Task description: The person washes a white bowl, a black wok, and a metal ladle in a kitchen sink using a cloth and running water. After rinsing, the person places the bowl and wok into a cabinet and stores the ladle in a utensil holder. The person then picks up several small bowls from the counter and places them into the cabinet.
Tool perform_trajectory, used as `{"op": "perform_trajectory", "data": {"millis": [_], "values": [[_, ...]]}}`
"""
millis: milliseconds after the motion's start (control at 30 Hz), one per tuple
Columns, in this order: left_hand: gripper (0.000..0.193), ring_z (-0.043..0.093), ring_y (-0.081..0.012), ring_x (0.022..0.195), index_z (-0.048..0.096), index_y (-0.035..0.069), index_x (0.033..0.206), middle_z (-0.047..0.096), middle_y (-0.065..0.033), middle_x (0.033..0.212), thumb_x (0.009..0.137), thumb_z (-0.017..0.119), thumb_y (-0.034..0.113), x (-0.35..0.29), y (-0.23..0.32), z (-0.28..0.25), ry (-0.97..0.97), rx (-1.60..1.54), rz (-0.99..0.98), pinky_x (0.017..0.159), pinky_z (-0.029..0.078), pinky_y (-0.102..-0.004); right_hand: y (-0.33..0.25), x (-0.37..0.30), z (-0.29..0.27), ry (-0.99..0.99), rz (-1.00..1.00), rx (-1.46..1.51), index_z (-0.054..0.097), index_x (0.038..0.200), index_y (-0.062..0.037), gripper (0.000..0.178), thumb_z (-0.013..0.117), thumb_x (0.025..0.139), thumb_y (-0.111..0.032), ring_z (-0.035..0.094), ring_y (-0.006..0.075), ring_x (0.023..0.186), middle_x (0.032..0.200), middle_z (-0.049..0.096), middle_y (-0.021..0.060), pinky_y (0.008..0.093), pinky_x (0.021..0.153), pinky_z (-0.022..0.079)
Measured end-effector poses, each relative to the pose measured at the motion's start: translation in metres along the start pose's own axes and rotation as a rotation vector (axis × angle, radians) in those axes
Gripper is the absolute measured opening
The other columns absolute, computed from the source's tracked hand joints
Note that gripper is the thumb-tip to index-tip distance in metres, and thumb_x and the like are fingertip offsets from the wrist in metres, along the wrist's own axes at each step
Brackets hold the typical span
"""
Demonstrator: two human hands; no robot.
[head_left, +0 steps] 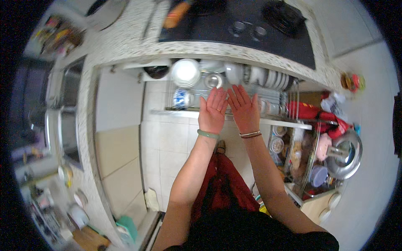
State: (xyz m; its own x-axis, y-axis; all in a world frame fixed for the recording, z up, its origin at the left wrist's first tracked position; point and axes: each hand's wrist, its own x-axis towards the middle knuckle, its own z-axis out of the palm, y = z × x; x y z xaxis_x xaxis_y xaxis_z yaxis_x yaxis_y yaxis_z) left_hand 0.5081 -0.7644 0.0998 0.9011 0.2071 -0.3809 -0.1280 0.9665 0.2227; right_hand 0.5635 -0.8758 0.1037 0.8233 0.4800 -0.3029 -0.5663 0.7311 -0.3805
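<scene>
My left hand [212, 112] and my right hand [246, 109] are held out side by side, palms up, fingers stretched and nothing in them. They are over the front of a pulled-out drawer with a wire dish rack [200, 95]. Beyond the fingers a small round bowl [214, 81] sits in the rack. To its left stands a stack of white bowls [186, 72], with a blue-and-white dish [180, 99] nearer me. Several white plates [276, 79] stand on edge at the right. Whether either hand touches the drawer front [180, 113] I cannot tell.
Above the drawer runs a speckled countertop [130, 52] with a black cooktop [205, 35]. At the right are shelves of jars [276, 145], a large metal lid or pan [354, 161] and a red bag [303, 111]. A sink [71, 136] lies left.
</scene>
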Motion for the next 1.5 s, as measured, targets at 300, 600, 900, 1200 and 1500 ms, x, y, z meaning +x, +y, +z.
{"op": "perform_trajectory", "data": {"millis": [300, 600, 900, 1200, 1500], "values": [[0.047, 0.040, -0.0231, 0.123, 0.038, 0.010, 0.131, 0.043, -0.0093, 0.134, 0.095, 0.032, 0.039, -0.165, 0.184, -0.039, 0.170, -0.024, 0.424, 0.104, 0.030, -0.0375, 0.189, -0.045, 0.128, -0.207, 0.461, -0.065, 0.033, 0.132, 0.0006, 0.056, 0.030, 0.095, -0.041, 0.038, 0.0288, 0.124, 0.137, 0.036, 0.0148, 0.0398, 0.104, 0.030], [0.050, 0.044, -0.0202, 0.117, 0.033, 0.010, 0.135, 0.043, -0.0124, 0.132, 0.092, 0.046, 0.033, -0.362, 0.368, -0.152, 0.376, -0.124, 0.882, 0.099, 0.035, -0.0326, 0.464, -0.135, 0.240, -0.414, 0.900, -0.198, 0.033, 0.132, 0.0013, 0.051, 0.033, 0.096, -0.034, 0.039, 0.0267, 0.123, 0.136, 0.038, 0.0161, 0.0377, 0.103, 0.033], [0.061, 0.039, -0.0228, 0.119, 0.031, 0.013, 0.135, 0.034, -0.0087, 0.137, 0.085, 0.059, 0.034, -0.553, 0.536, -0.291, 0.854, -0.310, 1.216, 0.090, 0.040, -0.0397, 0.739, -0.247, 0.336, -0.504, 1.232, -0.547, 0.039, 0.126, -0.0016, 0.046, 0.046, 0.092, -0.032, 0.050, 0.0272, 0.111, 0.127, 0.046, 0.0136, 0.0384, 0.092, 0.042], [0.084, 0.030, -0.0297, 0.124, 0.006, 0.020, 0.142, 0.029, -0.0078, 0.137, 0.082, 0.064, 0.031, -0.656, 0.632, -0.383, 1.103, -0.371, 1.247, 0.076, 0.045, -0.0475, 0.914, -0.313, 0.370, -0.635, 1.196, -1.180, 0.036, 0.127, -0.0041, 0.062, 0.060, 0.082, -0.038, 0.064, 0.0222, 0.080, 0.125, 0.045, 0.0118, 0.0325, 0.058, 0.052], [0.072, 0.054, -0.0291, 0.101, 0.017, 0.021, 0.137, 0.044, -0.0113, 0.123, 0.075, 0.041, -0.006, -0.653, 0.655, -0.438, 1.105, -0.038, 1.354, 0.064, 0.054, -0.0439, 0.997, -0.303, 0.325, -1.042, 0.889, -1.613, 0.041, 0.120, -0.0047, 0.052, 0.060, 0.079, -0.030, 0.064, 0.0218, 0.065, 0.101, 0.058, 0.0122, 0.0320, 0.044, 0.052]]}}
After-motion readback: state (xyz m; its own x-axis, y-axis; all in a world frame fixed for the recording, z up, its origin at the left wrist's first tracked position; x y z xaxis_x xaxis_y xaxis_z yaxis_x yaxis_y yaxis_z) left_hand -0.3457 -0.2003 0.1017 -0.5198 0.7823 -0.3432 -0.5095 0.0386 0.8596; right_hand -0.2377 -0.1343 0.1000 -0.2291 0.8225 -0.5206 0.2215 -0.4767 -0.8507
